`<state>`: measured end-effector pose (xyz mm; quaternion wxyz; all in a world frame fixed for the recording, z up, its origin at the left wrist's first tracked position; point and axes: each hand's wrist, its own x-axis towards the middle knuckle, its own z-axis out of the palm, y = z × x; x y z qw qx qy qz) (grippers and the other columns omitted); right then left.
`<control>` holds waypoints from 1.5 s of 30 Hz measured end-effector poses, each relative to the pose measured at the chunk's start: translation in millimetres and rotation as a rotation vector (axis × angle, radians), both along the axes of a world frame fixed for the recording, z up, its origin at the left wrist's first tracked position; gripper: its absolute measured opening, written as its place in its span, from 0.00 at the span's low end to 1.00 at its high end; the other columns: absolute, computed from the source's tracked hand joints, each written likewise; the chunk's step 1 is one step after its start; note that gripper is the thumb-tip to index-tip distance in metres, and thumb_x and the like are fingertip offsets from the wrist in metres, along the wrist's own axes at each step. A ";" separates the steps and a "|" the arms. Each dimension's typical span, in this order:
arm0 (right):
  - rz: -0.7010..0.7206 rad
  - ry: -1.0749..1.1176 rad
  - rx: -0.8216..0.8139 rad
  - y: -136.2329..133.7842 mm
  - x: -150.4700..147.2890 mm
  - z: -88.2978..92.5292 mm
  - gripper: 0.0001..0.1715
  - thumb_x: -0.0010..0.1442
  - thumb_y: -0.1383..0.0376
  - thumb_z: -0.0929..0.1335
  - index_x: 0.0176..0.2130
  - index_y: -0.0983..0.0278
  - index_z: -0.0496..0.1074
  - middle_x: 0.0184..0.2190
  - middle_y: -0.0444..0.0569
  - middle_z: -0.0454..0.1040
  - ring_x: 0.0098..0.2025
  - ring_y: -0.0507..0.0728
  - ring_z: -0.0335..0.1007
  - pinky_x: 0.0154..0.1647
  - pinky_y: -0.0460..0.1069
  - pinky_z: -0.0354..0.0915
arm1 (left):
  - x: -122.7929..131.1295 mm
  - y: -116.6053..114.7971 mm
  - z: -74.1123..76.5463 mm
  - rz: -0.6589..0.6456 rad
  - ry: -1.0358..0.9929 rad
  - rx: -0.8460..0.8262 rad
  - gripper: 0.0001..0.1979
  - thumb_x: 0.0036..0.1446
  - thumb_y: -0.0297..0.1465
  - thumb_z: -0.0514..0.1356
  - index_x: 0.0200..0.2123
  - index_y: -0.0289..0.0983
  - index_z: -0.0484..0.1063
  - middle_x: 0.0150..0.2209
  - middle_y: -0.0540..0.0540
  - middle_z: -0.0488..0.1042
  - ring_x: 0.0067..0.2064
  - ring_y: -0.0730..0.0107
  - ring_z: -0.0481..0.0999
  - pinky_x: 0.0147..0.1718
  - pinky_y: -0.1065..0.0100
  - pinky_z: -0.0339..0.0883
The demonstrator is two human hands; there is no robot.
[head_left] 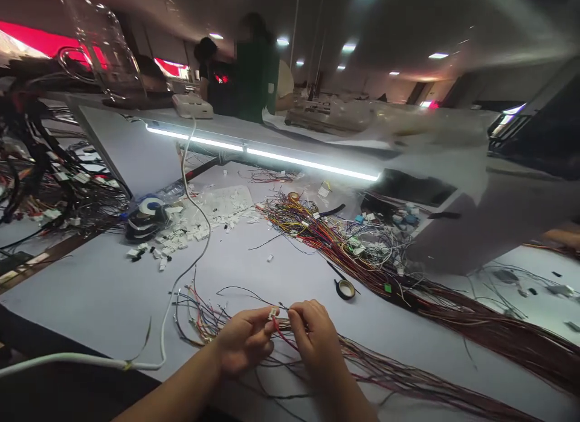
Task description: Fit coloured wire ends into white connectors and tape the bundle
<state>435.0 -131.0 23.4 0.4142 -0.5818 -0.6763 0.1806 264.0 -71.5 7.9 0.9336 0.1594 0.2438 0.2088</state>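
Between the thumb and fingers of my left hand is a small white connector housing, with a red wire running out of it. Close beside it, my right hand pinches a thin dark wire near its end, the tip sticking out toward the connector. The two hands are almost touching. Under and behind them lies a bundle of loose wires with crimped metal ends fanned out at the left; its length continues under my right forearm toward the lower right.
A heap of white connector housings lies at left. A roll of black tape sits near a thick multicoloured wire bundle. A white cable crosses the table. A lit tube lamp hangs under the shelf. People stand beyond.
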 end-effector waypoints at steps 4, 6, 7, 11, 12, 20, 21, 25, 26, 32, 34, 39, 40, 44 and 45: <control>0.055 0.035 0.028 -2.0 3.5 -0.8 0.10 0.68 0.64 0.61 0.35 0.61 0.69 0.29 0.44 0.71 0.35 0.55 0.62 0.38 0.50 0.55 | 6.5 -2.4 -7.7 0.013 -0.062 -0.089 0.14 0.67 0.31 0.47 0.37 0.30 0.69 0.25 0.53 0.69 0.12 0.85 0.42 0.17 0.76 0.51; 0.066 0.042 0.042 -2.1 5.0 -2.0 0.09 0.67 0.64 0.61 0.35 0.61 0.69 0.29 0.44 0.70 0.35 0.55 0.62 0.38 0.50 0.55 | 7.2 -3.2 -9.8 0.019 -0.079 -0.112 0.16 0.68 0.32 0.45 0.37 0.30 0.69 0.25 0.52 0.70 0.11 0.85 0.42 0.16 0.76 0.53; 0.067 0.041 0.043 -2.1 5.6 -2.7 0.09 0.67 0.64 0.61 0.35 0.61 0.69 0.29 0.44 0.70 0.35 0.55 0.62 0.38 0.50 0.54 | 7.2 -3.4 -10.3 0.024 -0.085 -0.119 0.16 0.68 0.32 0.45 0.37 0.30 0.69 0.25 0.52 0.70 0.11 0.85 0.42 0.16 0.76 0.53; 0.072 0.013 0.042 -1.7 6.6 -4.3 0.09 0.67 0.64 0.62 0.38 0.60 0.70 0.30 0.45 0.71 0.35 0.55 0.61 0.38 0.50 0.54 | 7.3 -4.5 -8.8 0.046 -0.095 -0.129 0.15 0.68 0.32 0.46 0.36 0.29 0.69 0.24 0.52 0.70 0.11 0.85 0.43 0.15 0.76 0.52; 0.076 0.003 0.040 -1.6 6.5 -4.2 0.09 0.67 0.64 0.62 0.38 0.60 0.71 0.30 0.45 0.71 0.35 0.56 0.62 0.38 0.51 0.54 | 7.8 -5.1 -7.9 0.048 -0.095 -0.130 0.14 0.67 0.32 0.47 0.36 0.30 0.69 0.24 0.52 0.70 0.11 0.85 0.43 0.15 0.76 0.52; 0.055 -0.022 0.014 -3.1 4.9 -3.2 0.08 0.67 0.63 0.62 0.36 0.60 0.70 0.30 0.45 0.71 0.36 0.56 0.63 0.40 0.50 0.55 | 9.2 -16.6 6.6 0.332 0.272 0.371 0.15 0.57 0.38 0.64 0.43 0.34 0.71 0.22 0.52 0.70 0.20 0.82 0.59 0.23 0.77 0.53; 0.048 -0.019 0.002 -3.0 4.4 -3.8 0.09 0.67 0.63 0.62 0.35 0.60 0.69 0.30 0.45 0.71 0.36 0.56 0.63 0.40 0.50 0.55 | 7.7 -17.7 9.1 0.319 0.332 0.448 0.17 0.56 0.40 0.64 0.44 0.34 0.71 0.21 0.53 0.69 0.21 0.80 0.60 0.25 0.75 0.54; 0.042 0.006 -0.048 -1.9 3.0 -7.4 0.13 0.68 0.63 0.60 0.32 0.62 0.67 0.28 0.44 0.69 0.33 0.54 0.62 0.40 0.50 0.55 | -0.7 -18.7 15.0 0.247 0.488 0.704 0.19 0.57 0.45 0.61 0.43 0.36 0.72 0.22 0.53 0.69 0.26 0.74 0.65 0.32 0.71 0.59; 0.047 0.006 -0.055 -1.7 2.7 -8.2 0.14 0.68 0.63 0.60 0.31 0.62 0.67 0.27 0.44 0.69 0.33 0.54 0.62 0.40 0.50 0.54 | -2.6 -18.6 14.7 0.228 0.506 0.757 0.19 0.58 0.45 0.60 0.43 0.37 0.71 0.22 0.53 0.68 0.27 0.73 0.66 0.33 0.70 0.60; 0.066 -0.043 -0.088 -3.5 -3.4 -13.3 0.15 0.68 0.63 0.59 0.31 0.62 0.67 0.27 0.44 0.70 0.32 0.54 0.63 0.40 0.51 0.53 | -4.1 -23.4 1.0 0.134 0.647 1.014 0.17 0.61 0.45 0.56 0.44 0.38 0.70 0.23 0.52 0.67 0.28 0.71 0.66 0.30 0.69 0.60; 0.044 -0.046 -0.098 -4.0 -6.9 -15.7 0.15 0.68 0.62 0.59 0.31 0.62 0.67 0.27 0.44 0.70 0.32 0.54 0.64 0.40 0.51 0.53 | -2.0 -26.4 -3.0 0.136 0.677 1.040 0.17 0.62 0.45 0.55 0.44 0.38 0.70 0.23 0.52 0.67 0.26 0.72 0.65 0.27 0.70 0.59; 0.091 -0.004 -0.091 -2.4 -9.1 -14.3 0.12 0.67 0.62 0.61 0.32 0.61 0.67 0.29 0.44 0.71 0.34 0.54 0.65 0.40 0.50 0.56 | 0.8 -24.7 3.8 0.160 0.598 0.912 0.17 0.60 0.45 0.57 0.42 0.37 0.71 0.24 0.52 0.68 0.26 0.72 0.65 0.28 0.70 0.59; 0.114 -0.008 -0.082 -1.9 -7.6 -12.5 0.08 0.66 0.62 0.64 0.34 0.61 0.68 0.31 0.44 0.72 0.36 0.55 0.65 0.41 0.50 0.57 | 0.9 -22.8 7.5 0.184 0.579 0.864 0.17 0.59 0.45 0.58 0.41 0.37 0.71 0.24 0.52 0.68 0.26 0.72 0.65 0.29 0.70 0.60; 0.113 -0.098 -0.055 -0.5 2.2 -5.9 0.08 0.56 0.64 0.71 0.36 0.62 0.68 0.37 0.47 0.71 0.41 0.57 0.64 0.43 0.51 0.60 | 0.2 -15.8 18.9 0.300 0.586 0.749 0.18 0.57 0.45 0.60 0.42 0.37 0.71 0.24 0.51 0.70 0.27 0.70 0.67 0.32 0.69 0.62; 0.116 -0.087 -0.063 -0.3 4.7 -4.7 0.05 0.58 0.65 0.70 0.35 0.62 0.69 0.37 0.47 0.71 0.41 0.57 0.65 0.42 0.50 0.61 | -0.2 -14.5 19.6 0.310 0.590 0.763 0.19 0.57 0.45 0.61 0.43 0.37 0.71 0.27 0.50 0.72 0.30 0.68 0.70 0.35 0.68 0.63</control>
